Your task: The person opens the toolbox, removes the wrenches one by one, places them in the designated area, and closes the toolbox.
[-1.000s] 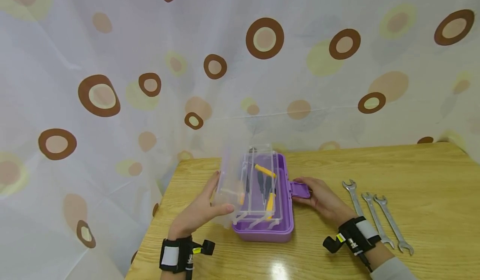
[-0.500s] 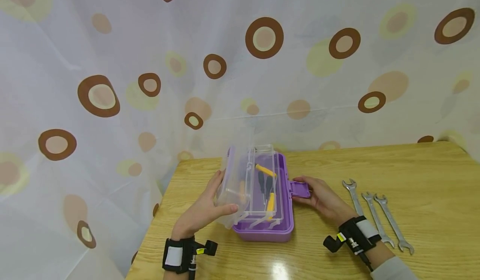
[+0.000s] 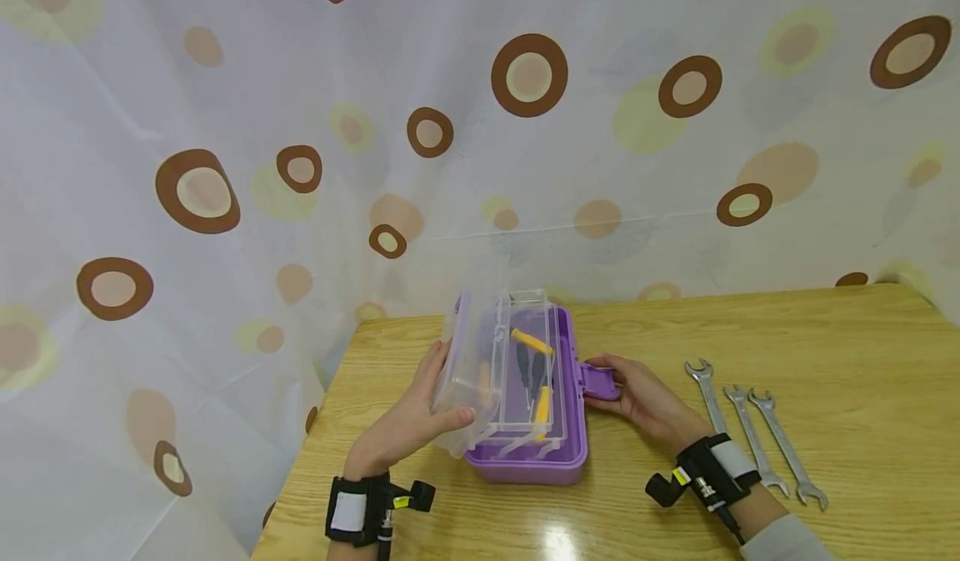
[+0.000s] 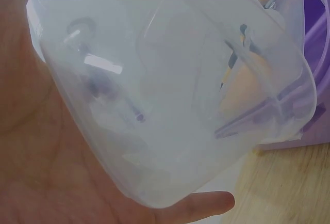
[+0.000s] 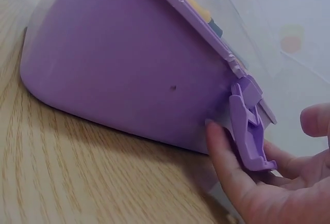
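A purple toolbox (image 3: 528, 471) stands on the table with its translucent lid (image 3: 472, 369) tilted partly up on the left. My left hand (image 3: 405, 423) rests against the lid's outside, fingers behind it and thumb straight along its near end; the left wrist view shows the palm flat beside the plastic. My right hand (image 3: 648, 398) is at the box's right side. Its fingers lie behind and under the purple latch (image 5: 248, 126), and the thumb stands apart from it. Yellow-and-dark screwdrivers (image 3: 536, 369) lie inside, seen through clear trays (image 3: 517, 428).
Three metal open-end wrenches (image 3: 787, 448) lie on the wooden table (image 3: 862, 361) to the right, near my right wrist. A patterned curtain (image 3: 600, 152) hangs behind the table and along its left side. Each wrist wears a black strap with a small camera.
During the first half second my left hand moved slightly right, and the lid swung right over the box. Since then both have stayed nearly still. My right hand has kept its place at the latch.
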The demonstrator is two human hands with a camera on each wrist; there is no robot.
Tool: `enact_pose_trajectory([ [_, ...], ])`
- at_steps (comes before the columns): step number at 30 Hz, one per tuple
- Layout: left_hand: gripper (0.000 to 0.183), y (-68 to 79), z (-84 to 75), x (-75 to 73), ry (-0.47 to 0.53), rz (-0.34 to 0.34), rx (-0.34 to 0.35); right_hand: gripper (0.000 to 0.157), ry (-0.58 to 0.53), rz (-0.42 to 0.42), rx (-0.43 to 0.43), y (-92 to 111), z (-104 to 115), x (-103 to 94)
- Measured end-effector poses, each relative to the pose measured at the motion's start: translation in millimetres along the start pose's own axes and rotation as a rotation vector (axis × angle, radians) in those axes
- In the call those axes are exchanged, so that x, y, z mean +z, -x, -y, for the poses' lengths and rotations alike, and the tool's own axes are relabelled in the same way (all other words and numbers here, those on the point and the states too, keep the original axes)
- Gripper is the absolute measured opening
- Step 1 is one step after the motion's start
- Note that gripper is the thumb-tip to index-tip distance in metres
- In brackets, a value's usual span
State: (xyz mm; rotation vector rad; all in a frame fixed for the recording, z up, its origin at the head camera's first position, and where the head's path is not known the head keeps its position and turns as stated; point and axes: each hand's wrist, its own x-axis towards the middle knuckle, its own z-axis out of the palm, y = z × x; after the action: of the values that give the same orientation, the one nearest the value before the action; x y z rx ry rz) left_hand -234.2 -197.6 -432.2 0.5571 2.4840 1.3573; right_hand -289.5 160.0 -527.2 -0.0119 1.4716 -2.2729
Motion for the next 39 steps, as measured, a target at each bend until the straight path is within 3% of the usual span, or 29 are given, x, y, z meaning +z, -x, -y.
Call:
enact_pose_trajectory([
  [11, 0.113, -0.9, -3.1, 2.2, -0.005, -0.009, 0.008, 0.065, 0.087, -0.004, -0.025, 0.1, -2.1, -2.2],
  [39, 0.103, -4.9, -6.4, 10.8, -0.074, -0.038, -0.004, 0.064, 0.128, 0.013, -0.014, -0.2, -3.9, -1.6],
])
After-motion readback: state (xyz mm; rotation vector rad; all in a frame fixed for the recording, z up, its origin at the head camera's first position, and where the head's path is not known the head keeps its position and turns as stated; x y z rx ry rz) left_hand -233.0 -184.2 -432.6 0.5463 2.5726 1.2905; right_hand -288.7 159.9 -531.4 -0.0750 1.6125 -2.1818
